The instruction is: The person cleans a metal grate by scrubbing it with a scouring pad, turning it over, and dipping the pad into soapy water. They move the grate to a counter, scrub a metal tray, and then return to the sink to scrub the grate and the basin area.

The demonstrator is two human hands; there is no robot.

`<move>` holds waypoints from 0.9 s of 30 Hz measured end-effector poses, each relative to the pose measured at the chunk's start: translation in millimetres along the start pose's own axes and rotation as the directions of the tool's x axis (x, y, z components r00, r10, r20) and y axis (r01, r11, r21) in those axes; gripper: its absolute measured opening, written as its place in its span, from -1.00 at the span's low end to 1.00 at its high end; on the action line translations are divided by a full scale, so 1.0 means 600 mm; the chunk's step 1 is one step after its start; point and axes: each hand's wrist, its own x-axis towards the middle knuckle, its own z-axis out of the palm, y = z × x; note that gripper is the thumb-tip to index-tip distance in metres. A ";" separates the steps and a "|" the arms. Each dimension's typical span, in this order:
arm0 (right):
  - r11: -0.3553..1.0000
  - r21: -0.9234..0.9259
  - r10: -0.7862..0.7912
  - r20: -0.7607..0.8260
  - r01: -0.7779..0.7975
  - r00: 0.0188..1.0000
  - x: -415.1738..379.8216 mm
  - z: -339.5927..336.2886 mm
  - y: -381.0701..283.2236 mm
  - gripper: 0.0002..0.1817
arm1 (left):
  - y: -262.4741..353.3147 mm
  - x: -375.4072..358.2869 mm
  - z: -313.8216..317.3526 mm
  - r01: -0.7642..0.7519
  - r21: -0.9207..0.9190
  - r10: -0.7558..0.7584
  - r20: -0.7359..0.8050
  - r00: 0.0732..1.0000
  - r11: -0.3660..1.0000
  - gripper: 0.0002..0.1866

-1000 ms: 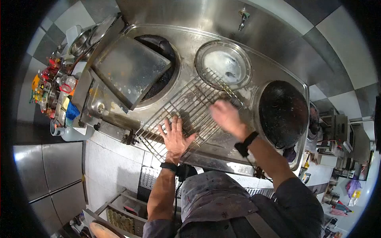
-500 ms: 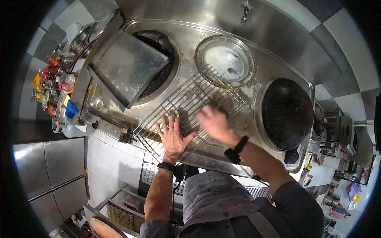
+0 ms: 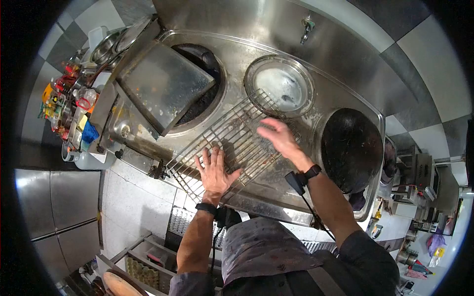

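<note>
A wire rack (image 3: 232,143) lies slanted across the steel stove top, its far end over the rim of a round basin of cloudy, foamy liquid (image 3: 279,86). My left hand (image 3: 215,172) rests flat on the rack's near left part, fingers spread. Over the right part is my right hand (image 3: 281,138), its fingers extended and close together. Something dark and mesh-like shows faintly beneath it, too unclear to name. Black bands circle both wrists.
A metal tray (image 3: 165,84) leans over a blackened burner well at left. A dark wok (image 3: 351,150) sits at right. A tap (image 3: 307,29) is on the back wall. Bottles and bowls crowd the far left. An egg tray (image 3: 143,273) is below.
My right hand has moved right and slightly up along the rack, and its blur has lessened. My left hand stays on the rack. The view has shifted slightly.
</note>
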 end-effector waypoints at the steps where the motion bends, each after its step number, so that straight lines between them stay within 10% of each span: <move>1: 0.993 0.109 0.048 -0.067 -0.041 0.997 0.002 -0.013 -0.004 -0.33 | -0.001 0.001 0.001 0.001 0.001 -0.001 -0.006 1.000 1.000 0.07; 3: 0.994 -0.094 0.038 -0.093 -0.047 0.995 0.005 -0.043 0.002 -0.34 | -0.002 -0.001 0.003 -0.002 0.003 0.002 -0.006 1.000 1.000 0.08; 5: 0.627 -0.768 -0.122 0.072 0.133 0.990 -0.005 -0.061 0.007 -0.35 | -0.002 0.000 -0.002 0.003 -0.009 -0.003 0.005 1.000 1.000 0.07; 6: 0.561 -0.812 -0.157 0.089 0.163 0.984 -0.010 -0.061 0.017 -0.35 | -0.001 0.000 -0.002 0.014 -0.023 -0.013 0.019 1.000 1.000 0.07; 16: 0.281 -0.906 -0.397 0.190 0.316 0.898 -0.059 0.064 0.035 -0.42 | -0.006 0.000 0.001 0.012 0.013 -0.013 0.054 0.998 1.000 0.12; 19: 0.455 -0.730 -0.422 0.328 0.510 0.845 -0.091 0.149 0.031 -0.49 | -0.004 -0.002 0.006 0.013 0.012 -0.014 0.030 0.999 1.000 0.10; 27: 0.401 -0.880 -0.505 0.021 0.256 0.863 -0.003 -0.024 0.022 -0.58 | -0.002 -0.001 -0.009 0.032 -0.004 -0.032 0.051 0.998 0.999 0.10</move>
